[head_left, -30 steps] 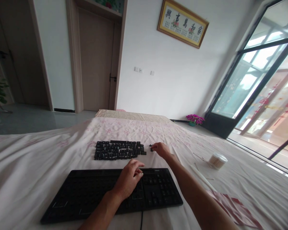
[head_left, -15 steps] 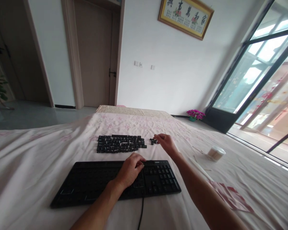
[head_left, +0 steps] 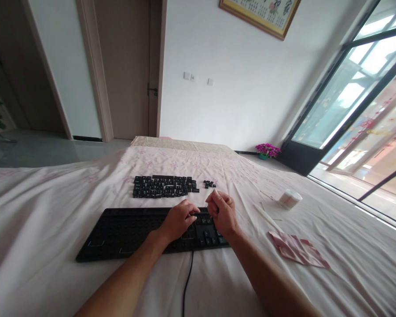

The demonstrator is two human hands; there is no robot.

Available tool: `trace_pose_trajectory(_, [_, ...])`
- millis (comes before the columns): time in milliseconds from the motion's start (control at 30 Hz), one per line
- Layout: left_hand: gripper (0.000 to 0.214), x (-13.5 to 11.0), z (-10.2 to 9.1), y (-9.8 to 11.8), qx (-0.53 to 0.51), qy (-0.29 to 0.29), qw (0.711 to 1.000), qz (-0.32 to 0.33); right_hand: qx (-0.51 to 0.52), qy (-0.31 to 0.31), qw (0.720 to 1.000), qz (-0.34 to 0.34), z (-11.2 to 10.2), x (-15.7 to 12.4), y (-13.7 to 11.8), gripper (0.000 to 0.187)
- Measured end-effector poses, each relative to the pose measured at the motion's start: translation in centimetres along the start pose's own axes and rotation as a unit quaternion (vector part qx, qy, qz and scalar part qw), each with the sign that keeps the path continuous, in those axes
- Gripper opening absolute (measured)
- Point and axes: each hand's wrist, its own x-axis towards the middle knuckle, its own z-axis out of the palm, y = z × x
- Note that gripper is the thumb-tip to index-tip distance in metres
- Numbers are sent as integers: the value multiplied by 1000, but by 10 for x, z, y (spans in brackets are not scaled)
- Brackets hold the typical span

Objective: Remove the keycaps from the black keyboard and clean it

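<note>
A black keyboard lies across the cloth in front of me; its left and middle parts look bare of keycaps, while keys remain on the right. My left hand rests on its upper middle, thumb and index finger slightly apart, with nothing visible in it. Over the keyboard's upper right corner, my right hand is closed, thumb against curled fingers; whatever it may hold is hidden. Beyond the keyboard, loose black keycaps lie in rough rows. A small group of keycaps sits to their right.
A clear tub of cotton swabs stands at right, with several loose swabs nearby. A crumpled pink cloth lies closer to me. The keyboard's cable runs toward me over the wrinkled tablecloth.
My right hand has come back from the small keycap group to above the keyboard's right part. My left hand stays on the keyboard. The view has tilted slightly downward.
</note>
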Motion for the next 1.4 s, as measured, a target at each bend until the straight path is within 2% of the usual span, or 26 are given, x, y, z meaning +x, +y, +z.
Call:
trace_pose_trajectory(133, [24,0,0,-1,11,-9,1000,4,-21,-4,1000,-10,0,-2,9,40])
trace_pose_trajectory(500, [21,0,-2,6,74,-24,997,16,-118,-82,989,-34,9,-10,15,44])
trace_pose_trajectory(700, [23,2,7,20,100,-65,993,19,-61,7,997,-53,0,-6,22,46])
trace_pose_trajectory(900, [16,3,28,27,123,9,992,-40,-91,11,993,-80,2,-16,19,45])
trace_pose_trajectory(1000, [16,2,31,24,92,29,995,-32,-145,-31,984,-100,6,-25,8,45])
trace_pose_trajectory(1100, [18,0,31,23,10,39,999,-7,-192,-93,967,-140,10,-31,-6,43])
trace_pose_trajectory(1200, [19,0,27,25,-69,54,996,8,-210,-118,955,-172,13,-32,-15,43])
trace_pose_trajectory(1300, [16,0,22,28,-98,77,992,-21,-245,-161,936,-194,10,-28,-15,44])
trace_pose_trajectory(1400, [21,1,20,27,-119,96,986,-67,-311,-215,896,-231,5,-21,-12,41])
